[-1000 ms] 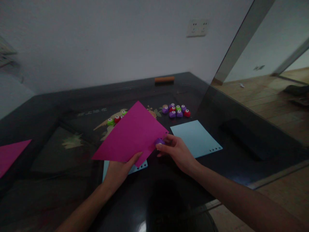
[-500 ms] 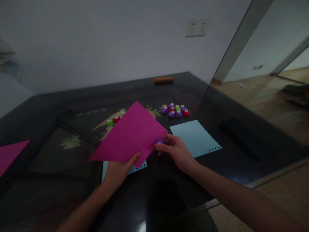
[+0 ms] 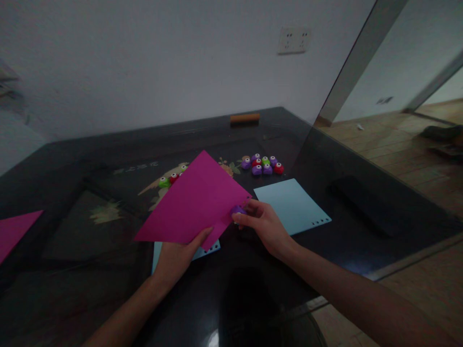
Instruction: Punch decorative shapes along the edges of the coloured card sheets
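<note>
My left hand point(image 3: 177, 258) is closed on the lower edge of a magenta paper sheet point(image 3: 191, 205), thumb on top and fingers hidden beneath. The sheet is held tilted above the table, with small holes near its right corner. Between the thumb and fingers of my right hand point(image 3: 265, 225) is a small purple paper punch point(image 3: 238, 210), set at the sheet's right edge. Partly covered by the left hand and the magenta sheet, a light blue sheet point(image 3: 207, 251) with star-shaped holes lies on the table. Another light blue sheet point(image 3: 292, 205), also with holes along one edge, lies to the right.
Purple, red and green eye-topped pieces point(image 3: 266, 166) cluster beyond the right blue sheet; several more point(image 3: 164, 182) show behind the magenta one. A second magenta sheet point(image 3: 18, 231) lies far left. A dark long object point(image 3: 361, 205) is at right, a brown bar point(image 3: 245, 118) near the wall.
Both hands keep almost the same pose on the magenta sheet and punch. The view has shifted very slightly.
</note>
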The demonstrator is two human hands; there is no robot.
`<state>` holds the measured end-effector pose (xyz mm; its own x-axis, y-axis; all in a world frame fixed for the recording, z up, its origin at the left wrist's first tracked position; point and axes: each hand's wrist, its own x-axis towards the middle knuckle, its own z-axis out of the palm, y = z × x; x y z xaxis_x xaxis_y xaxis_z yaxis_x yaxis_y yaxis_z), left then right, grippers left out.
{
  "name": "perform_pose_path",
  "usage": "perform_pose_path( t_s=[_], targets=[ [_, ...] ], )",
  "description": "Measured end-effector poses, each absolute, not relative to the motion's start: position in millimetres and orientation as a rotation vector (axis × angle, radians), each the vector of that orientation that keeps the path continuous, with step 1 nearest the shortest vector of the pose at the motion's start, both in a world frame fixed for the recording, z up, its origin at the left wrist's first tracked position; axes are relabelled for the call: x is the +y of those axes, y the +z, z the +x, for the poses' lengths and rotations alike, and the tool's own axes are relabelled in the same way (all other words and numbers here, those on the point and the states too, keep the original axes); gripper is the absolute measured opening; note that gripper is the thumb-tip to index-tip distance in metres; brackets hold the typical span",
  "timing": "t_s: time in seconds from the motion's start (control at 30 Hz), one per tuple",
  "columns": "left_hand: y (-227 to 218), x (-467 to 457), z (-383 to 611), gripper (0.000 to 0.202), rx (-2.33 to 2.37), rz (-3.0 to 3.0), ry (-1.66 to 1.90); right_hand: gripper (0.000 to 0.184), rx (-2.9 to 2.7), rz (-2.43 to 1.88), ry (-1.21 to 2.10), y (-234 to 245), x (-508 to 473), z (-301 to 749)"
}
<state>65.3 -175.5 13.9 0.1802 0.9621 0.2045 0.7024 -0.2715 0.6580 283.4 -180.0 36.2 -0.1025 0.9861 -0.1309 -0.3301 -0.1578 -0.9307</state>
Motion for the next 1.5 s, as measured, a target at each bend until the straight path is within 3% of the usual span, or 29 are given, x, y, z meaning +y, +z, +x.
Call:
perform_pose_path(
  t_s=[0.27, 0.67, 0.93, 1.5],
  targets=[
    [16.3, -177.2, 80.5, 0.032, 1.67, 1.943, 0.921, 0.028, -0.943, -1.021, 1.514, 36.1, -179.8, 283.7],
    [15.1, -177.7, 72.0, 0.019, 1.579, 2.0, 0.867, 0.027, -0.934, -1.012, 1.497, 36.3, -179.9, 283.4],
    [33.9, -182.2, 90.3, 0.043, 1.638, 1.744, 0.948, 0.032, -0.975, -1.057, 1.489, 32.0, -178.7, 286.6],
    [30.2, -177.4, 89.2, 0.037, 1.612, 1.742, 0.979, 0.037, -0.979, -1.047, 1.516, 32.4, -175.3, 289.0]
  ],
)
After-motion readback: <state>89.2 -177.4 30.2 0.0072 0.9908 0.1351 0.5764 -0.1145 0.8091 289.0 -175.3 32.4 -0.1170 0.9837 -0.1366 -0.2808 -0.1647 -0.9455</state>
